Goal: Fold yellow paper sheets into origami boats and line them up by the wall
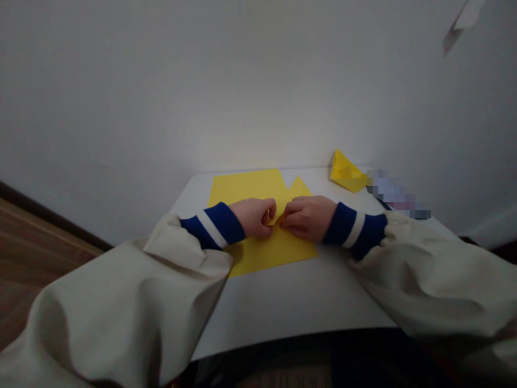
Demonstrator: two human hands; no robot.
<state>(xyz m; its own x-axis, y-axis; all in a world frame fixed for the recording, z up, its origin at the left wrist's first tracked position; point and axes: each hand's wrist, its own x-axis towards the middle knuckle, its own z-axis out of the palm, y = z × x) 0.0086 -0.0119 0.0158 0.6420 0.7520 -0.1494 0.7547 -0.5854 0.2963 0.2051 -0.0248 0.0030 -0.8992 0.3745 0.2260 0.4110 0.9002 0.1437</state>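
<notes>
My left hand (256, 215) has its fingers curled into a pinch at a small folded piece of yellow paper (278, 221). Facing it, my right hand (309, 216) grips the same piece with bent fingers. Both hands hover over or rest on a large yellow sheet (246, 186) that lies flat on the table. A pointed yellow paper tip (299, 186) sticks up behind my right hand; whether it belongs to the held piece is hidden by the fingers. At the back right stands a folded yellow paper boat (348, 173).
The white table (299, 302) backs onto a pale wall (250, 81). A blurred-out flat object (398, 196) lies at its right edge, beside the boat. Wooden boards (36, 258) show at the left, and a white piece (468, 15) juts from the wall at upper right.
</notes>
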